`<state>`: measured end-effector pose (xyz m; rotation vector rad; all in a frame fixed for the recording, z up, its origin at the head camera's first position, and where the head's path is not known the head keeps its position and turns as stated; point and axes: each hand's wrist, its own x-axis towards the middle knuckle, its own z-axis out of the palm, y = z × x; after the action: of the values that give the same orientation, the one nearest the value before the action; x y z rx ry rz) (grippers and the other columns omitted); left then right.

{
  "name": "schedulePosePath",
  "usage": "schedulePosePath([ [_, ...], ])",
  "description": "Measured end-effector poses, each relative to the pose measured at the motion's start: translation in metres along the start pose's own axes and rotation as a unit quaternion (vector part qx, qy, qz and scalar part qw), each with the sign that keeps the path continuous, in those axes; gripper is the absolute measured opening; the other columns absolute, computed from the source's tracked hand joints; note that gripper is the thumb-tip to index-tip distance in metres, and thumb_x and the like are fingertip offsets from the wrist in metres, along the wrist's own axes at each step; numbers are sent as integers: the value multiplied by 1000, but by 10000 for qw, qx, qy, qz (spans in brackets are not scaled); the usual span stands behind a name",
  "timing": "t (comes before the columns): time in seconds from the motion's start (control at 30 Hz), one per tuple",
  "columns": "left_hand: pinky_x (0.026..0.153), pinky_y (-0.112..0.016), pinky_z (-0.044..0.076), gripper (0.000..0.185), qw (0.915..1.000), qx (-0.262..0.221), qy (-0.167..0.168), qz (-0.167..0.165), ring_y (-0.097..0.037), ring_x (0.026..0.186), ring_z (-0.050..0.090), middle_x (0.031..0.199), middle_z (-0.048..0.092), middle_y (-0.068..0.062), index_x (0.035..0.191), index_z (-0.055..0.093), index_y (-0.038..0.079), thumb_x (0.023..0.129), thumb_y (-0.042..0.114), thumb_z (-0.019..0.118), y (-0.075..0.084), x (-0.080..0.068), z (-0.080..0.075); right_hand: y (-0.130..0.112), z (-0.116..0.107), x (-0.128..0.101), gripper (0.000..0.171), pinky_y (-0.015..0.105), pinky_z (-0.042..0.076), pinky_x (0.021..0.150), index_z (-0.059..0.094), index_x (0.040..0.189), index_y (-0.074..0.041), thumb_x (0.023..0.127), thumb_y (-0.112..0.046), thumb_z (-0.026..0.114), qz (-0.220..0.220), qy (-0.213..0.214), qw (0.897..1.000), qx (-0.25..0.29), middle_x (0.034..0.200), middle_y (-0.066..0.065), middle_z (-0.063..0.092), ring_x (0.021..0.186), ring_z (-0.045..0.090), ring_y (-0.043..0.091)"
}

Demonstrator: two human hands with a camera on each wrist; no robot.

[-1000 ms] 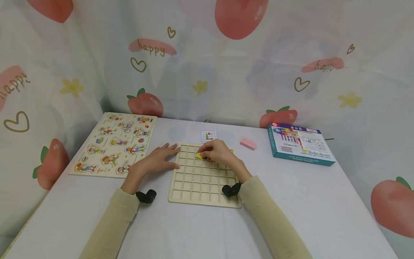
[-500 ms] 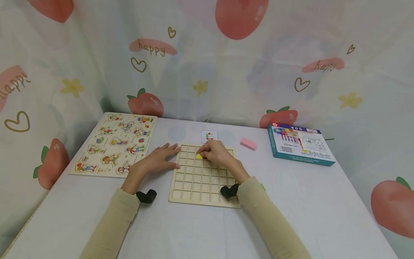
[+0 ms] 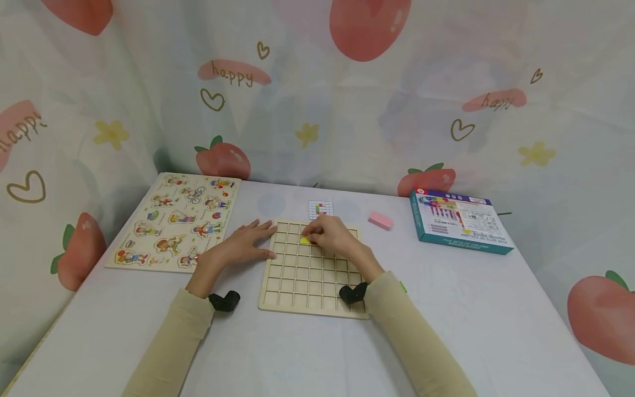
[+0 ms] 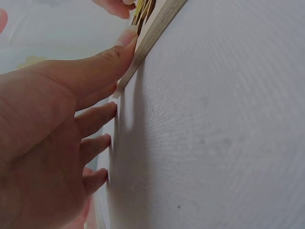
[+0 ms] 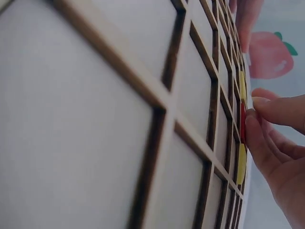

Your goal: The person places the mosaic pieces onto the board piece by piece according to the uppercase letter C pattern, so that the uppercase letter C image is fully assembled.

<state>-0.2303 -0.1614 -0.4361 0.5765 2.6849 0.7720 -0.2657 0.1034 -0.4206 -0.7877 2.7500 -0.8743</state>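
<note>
Wooden grid board (image 3: 307, 286) cells hold yellow tile (image 3: 305, 240) under right hand (image 3: 333, 234)

pale matt wooden grid board (image 3: 311, 275) — laser-browned slat edges; tablecloth (image 4: 224, 124) — finely woven grey-white cloth.

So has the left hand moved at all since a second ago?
No. The left hand rests at the same spot on the wooden grid board's left edge, fingers flat, beside the picture puzzle.

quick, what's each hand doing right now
Left hand: open, flat on the table, thumb against the grid board edge.
Right hand: fingers pinch a red tile in the board.
</note>
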Motion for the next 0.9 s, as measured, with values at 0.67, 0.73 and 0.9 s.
schedulePosePath([
  [0.67,129,-61,4,79,10000,-59,-26,-24,-42,159,8,171,23,-13,160,36,10,96,41,70,0,1,1,16,-22,-38,17,40,57,94,78,112,-11,99,-13,67,423,150,9980,453,107,3,76,98,66,20],
  [0.73,129,-61,4,79,10000,-63,-38,-29,-42,159,7,171,23,-13,161,35,10,97,41,70,0,1,1,17,-24,-44,17,40,57,93,78,112,-11,99,-14,68,464,158,9978,447,107,4,76,96,66,20],
  [0.9,129,-60,4,79,10000,-17,-37,-28,-42,159,7,171,22,-12,161,35,10,97,41,70,-1,1,1,22,-29,-58,18,37,57,89,77,114,-11,98,-16,69,576,157,9976,361,107,4,75,94,64,21],
])
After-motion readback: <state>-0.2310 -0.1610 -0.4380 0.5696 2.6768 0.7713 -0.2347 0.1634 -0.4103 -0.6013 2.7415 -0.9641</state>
